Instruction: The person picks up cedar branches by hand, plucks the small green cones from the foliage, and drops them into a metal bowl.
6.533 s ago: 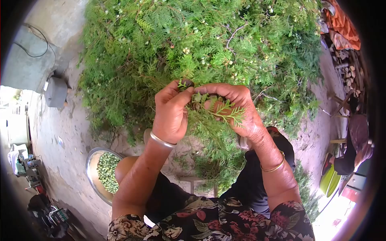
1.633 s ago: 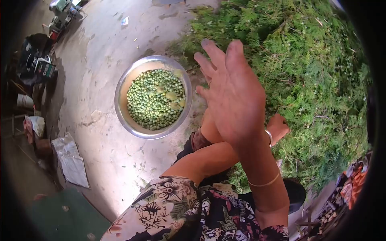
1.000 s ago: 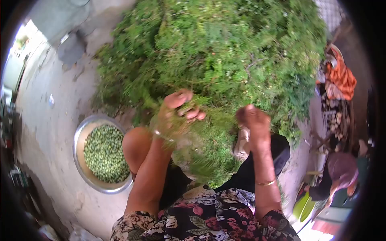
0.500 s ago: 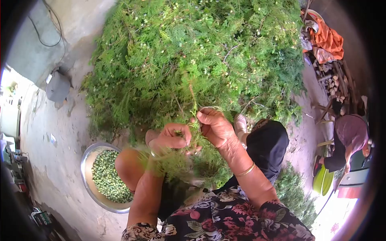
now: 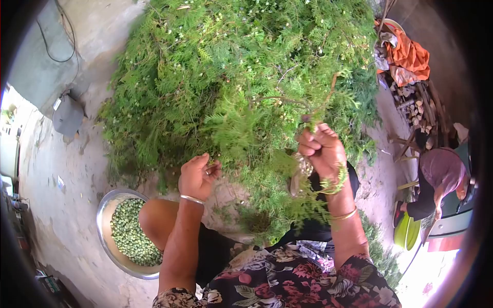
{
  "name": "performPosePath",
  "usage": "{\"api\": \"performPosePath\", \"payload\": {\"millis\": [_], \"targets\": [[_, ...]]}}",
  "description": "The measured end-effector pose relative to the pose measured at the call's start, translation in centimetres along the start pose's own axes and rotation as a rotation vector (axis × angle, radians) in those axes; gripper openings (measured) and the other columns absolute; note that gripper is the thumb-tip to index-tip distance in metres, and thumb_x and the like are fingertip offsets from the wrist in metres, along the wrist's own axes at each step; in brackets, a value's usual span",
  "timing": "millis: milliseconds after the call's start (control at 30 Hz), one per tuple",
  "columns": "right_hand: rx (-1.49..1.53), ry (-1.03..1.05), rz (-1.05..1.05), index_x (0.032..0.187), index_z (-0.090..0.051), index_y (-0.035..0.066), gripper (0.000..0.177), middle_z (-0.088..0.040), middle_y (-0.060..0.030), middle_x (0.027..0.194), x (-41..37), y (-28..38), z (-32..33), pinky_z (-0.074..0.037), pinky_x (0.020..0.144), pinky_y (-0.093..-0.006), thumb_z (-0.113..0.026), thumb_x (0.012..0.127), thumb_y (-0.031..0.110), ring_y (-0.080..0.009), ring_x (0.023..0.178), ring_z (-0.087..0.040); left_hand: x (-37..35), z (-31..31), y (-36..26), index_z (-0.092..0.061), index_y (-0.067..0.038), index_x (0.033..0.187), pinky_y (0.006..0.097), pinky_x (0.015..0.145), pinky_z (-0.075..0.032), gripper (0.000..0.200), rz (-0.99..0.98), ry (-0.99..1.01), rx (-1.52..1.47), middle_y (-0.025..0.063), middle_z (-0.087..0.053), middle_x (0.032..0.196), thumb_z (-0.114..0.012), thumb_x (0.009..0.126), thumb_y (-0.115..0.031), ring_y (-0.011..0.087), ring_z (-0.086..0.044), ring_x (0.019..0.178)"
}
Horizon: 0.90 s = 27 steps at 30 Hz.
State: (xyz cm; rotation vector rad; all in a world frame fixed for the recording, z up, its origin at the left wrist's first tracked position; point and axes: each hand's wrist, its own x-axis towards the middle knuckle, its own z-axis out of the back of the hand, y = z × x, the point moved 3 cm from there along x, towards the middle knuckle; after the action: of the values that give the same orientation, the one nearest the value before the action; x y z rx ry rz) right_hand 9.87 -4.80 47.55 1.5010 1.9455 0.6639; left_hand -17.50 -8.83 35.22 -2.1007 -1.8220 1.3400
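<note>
Pale floor (image 5: pixel 67 205) bears a green heap (image 5: pixel 205 87), at whose near side the right hand's (image 5: pixel 324 149) fingers pinch a sprig (image 5: pixel 328 97), probably light, springy, best taken by its woody stem (image 5: pixel 335 81), though I can't tell whether the left hand's (image 5: pixel 195 177) curled fingers hold anything.

The only view comes from a camera worn on the person's head, facing forward and steeply down past the floral blouse (image 5: pixel 259 282) at the lower edge. It is close enough that the left hand (image 5: pixel 196 177) and the right hand (image 5: pixel 328 154) appear large near the middle, with the heap of conifer branches (image 5: pixel 200 77) beyond them toward the top. The wide lens takes in concrete floor (image 5: pixel 72 220) on the left and stacked firewood (image 5: pixel 419 110) on the right, inside dark corners.
</note>
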Motion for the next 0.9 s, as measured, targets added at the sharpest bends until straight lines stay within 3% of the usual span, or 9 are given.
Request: {"api": "performPosePath", "payload": {"millis": [233, 300, 467, 533, 567, 633, 667, 767, 900], "targets": [[-0.017, -0.024, 0.157, 0.116, -0.051, 0.003, 0.031, -0.046, -0.0011, 0.069, -6.8, 6.3, 4.2, -0.029, 0.048, -0.0207, -0.053, 0.086, 0.005, -0.0063, 0.055, -0.035, 1.4, 0.6, 0.3, -0.051, -0.008, 0.099, 0.0344, 0.062, -0.047, 0.022, 0.038, 0.015, 0.059, 0.0114, -0.055, 0.083, -0.063, 0.085, -0.02, 0.0261, -0.058, 0.076], [0.017, -0.064, 0.235, 0.107, -0.049, 0.0, 0.033, -0.044, -0.0058, 0.079, -10.0, 9.0, 7.7, -0.034, 0.053, -0.0233, -0.046, 0.075, -0.006, -0.0096, 0.059, -0.037, 1.3, 0.3, 0.2, -0.051, -0.007, 0.103, 0.0345, 0.062, -0.047, 0.026, -0.001, -0.05, 0.134, 0.0114, -0.055, 0.083, -0.063, 0.085, -0.021, 0.0259, -0.058, 0.076], [-0.089, -0.597, 0.577, 0.103, -0.05, 0.003, 0.019, -0.054, -0.0095, 0.084, -24.2, 17.6, 22.4, -0.042, 0.059, -0.0283, -0.047, 0.085, -0.005, -0.0141, 0.067, -0.047, 1.4, 0.4, 1.5, -0.051, -0.005, 0.101, 0.0359, 0.061, -0.046, 0.023, 0.023, -0.063, 0.217, 0.0106, -0.055, 0.077, -0.062, 0.085, -0.017, 0.0271, -0.06, 0.075], [-1.142, -0.984, 0.405, 0.12, -0.048, 0.002, 0.031, -0.057, -0.0093, 0.093, -37.6, 23.1, 34.7, -0.047, 0.067, -0.0276, -0.046, 0.089, 0.001, -0.0157, 0.074, -0.054, 0.6, -0.1, 2.0, -0.052, -0.004, 0.098, 0.036, 0.061, -0.046, 0.02, 0.039, -0.059, 0.251, 0.0102, -0.055, 0.074, -0.062, 0.085, -0.016, 0.0272, -0.06, 0.075], [-1.943, -1.146, 0.169, 0.128, -0.046, 0.002, 0.037, -0.059, -0.0102, 0.101, -43.1, 23.9, 36.1, -0.049, 0.073, -0.0269, -0.046, 0.091, 0.006, -0.0165, 0.082, -0.059, 0.3, -0.2, 2.2, -0.053, -0.003, 0.095, 0.0362, 0.061, -0.046, 0.017, 0.038, -0.056, 0.275, 0.0098, -0.054, 0.071, -0.061, 0.085, -0.015, 0.0272, -0.061, 0.075], [-0.667, -1.351, 0.946, 0.131, -0.044, 0.006, 0.046, -0.056, -0.0104, 0.112, -54.8, 24.6, 40.2, -0.045, 0.08, -0.0302, -0.049, 0.089, 0.023, -0.0202, 0.101, -0.055, -0.2, -0.2, 2.5, -0.055, -0.002, 0.091, 0.0353, 0.06, -0.047, 0.012, 0.024, -0.067, 0.287, 0.0104, -0.056, 0.068, -0.059, 0.084, -0.011, 0.0265, -0.062, 0.073], [-0.419, -1.545, 1.039, 0.129, -0.045, 0.006, 0.045, -0.057, -0.0108, 0.112, -57.7, 24.1, 39.1, -0.045, 0.081, -0.0307, -0.05, 0.089, 0.024, -0.0205, 0.1, -0.055, -0.3, -0.4, 2.5, -0.055, -0.002, 0.088, 0.035, 0.059, -0.047, 0.009, 0.018, -0.041, 0.324, 0.0111, -0.058, 0.069, -0.058, 0.085, -0.009, 0.0261, -0.062, 0.071], [-0.423, -1.918, 0.7, 0.125, -0.047, 0.006, 0.043, -0.057, -0.0121, 0.111, -58.4, 21.7, 37.0, -0.045, 0.083, -0.0322, -0.054, 0.087, 0.024, -0.0213, 0.1, -0.056, -0.2, -0.4, 3.1, -0.056, -0.001, 0.086, 0.034, 0.058, -0.048, 0.007, 0.031, 0.023, 0.398, 0.012, -0.06, 0.071, -0.057, 0.085, -0.007, 0.025, -0.062, 0.069], [-0.669, -1.763, 0.258, 0.12, -0.051, 0.005, 0.041, -0.058, -0.0138, 0.111, -45.1, 19.4, 33.2, -0.045, 0.085, -0.0343, -0.059, 0.084, 0.024, -0.0224, 0.1, -0.056, 0.0, -1.0, 5.1, -0.059, 0.001, 0.087, 0.031, 0.054, -0.047, 0.011, 0.053, 0.21, 0.589, 0.0111, -0.062, 0.074, -0.058, 0.086, -0.009, 0.0225, -0.063, 0.066]]}}
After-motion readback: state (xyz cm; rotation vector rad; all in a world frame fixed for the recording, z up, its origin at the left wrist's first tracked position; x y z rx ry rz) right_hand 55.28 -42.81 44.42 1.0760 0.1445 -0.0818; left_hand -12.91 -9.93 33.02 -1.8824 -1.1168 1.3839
